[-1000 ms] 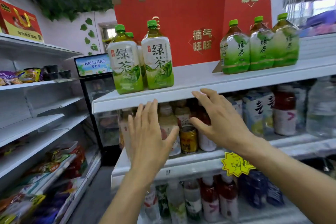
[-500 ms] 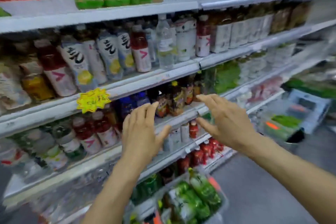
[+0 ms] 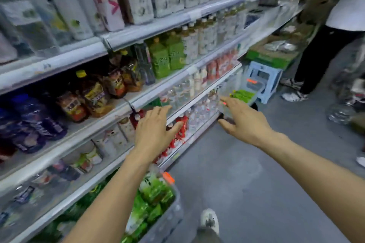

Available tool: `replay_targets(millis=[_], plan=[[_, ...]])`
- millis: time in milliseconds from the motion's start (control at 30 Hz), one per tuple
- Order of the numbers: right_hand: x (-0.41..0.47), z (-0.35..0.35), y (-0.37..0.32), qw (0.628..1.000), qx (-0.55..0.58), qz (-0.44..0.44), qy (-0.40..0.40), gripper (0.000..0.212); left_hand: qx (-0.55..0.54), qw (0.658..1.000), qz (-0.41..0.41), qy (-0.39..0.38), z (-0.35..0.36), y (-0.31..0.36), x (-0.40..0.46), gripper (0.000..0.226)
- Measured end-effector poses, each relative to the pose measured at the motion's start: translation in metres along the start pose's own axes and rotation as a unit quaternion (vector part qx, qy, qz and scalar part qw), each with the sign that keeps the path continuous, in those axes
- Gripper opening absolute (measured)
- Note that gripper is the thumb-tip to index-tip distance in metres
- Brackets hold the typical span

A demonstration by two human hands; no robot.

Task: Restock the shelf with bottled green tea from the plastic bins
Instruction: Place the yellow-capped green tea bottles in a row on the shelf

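A clear plastic bin [image 3: 173, 209] with an orange latch stands on the floor below my arms, holding several green tea bottles [image 3: 152, 199] lying inside. A second clear bin [image 3: 233, 89] with green bottles [image 3: 242, 94] sits farther down the aisle, just beyond my right hand. My left hand [image 3: 154, 130] hovers in front of the lower shelves with fingers straight and holds nothing. My right hand [image 3: 241, 118] is stretched forward, fingers spread, empty. The top shelf with the tea is out of view.
Shelves [image 3: 138, 35] full of drinks run along the left. A blue stool [image 3: 262, 79] and a cardboard box [image 3: 274, 53] stand at the aisle's far end. Another person [image 3: 339, 14] works at the right. My shoe [image 3: 209, 221] is on the grey floor.
The view has swung down and right, from the top shelf of tea bottles to the lower shelves, floor and bins. Both hands have stayed empty and outstretched.
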State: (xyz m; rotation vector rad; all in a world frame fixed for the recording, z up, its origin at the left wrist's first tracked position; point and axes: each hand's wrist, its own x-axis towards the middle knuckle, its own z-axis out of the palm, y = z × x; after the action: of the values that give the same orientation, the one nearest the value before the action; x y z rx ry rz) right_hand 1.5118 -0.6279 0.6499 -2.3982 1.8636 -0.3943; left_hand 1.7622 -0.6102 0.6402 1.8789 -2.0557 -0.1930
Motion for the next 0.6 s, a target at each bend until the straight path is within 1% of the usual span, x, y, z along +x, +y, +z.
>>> replay_targets(millis=[100,200,333,400,500,600], plan=[[0.038,0.010,0.056,0.999,0.006,0.029,-0.020,0.060,0.006,1.000,0.006,-0.027,0.037,0.024,0.058,0.066],[0.093,0.022,0.118,0.998,0.007,0.056,-0.041,0.054,-0.013,0.998,0.003,-0.067,0.080,0.047,0.124,0.065],[0.172,0.031,0.204,0.988,-0.014,0.091,-0.121,0.050,-0.057,0.990,-0.028,-0.124,0.130,0.072,0.219,0.062],[0.208,0.029,0.242,0.984,-0.019,0.112,-0.139,0.049,-0.070,0.987,-0.025,-0.140,0.148,0.085,0.264,0.060],[0.252,0.028,0.289,0.978,-0.016,0.135,-0.156,0.044,-0.089,0.981,-0.036,-0.171,0.173,0.104,0.323,0.058],[0.287,0.039,0.332,0.972,-0.015,0.148,-0.179,0.041,-0.133,0.969,-0.053,-0.202,0.198,0.119,0.365,0.062]])
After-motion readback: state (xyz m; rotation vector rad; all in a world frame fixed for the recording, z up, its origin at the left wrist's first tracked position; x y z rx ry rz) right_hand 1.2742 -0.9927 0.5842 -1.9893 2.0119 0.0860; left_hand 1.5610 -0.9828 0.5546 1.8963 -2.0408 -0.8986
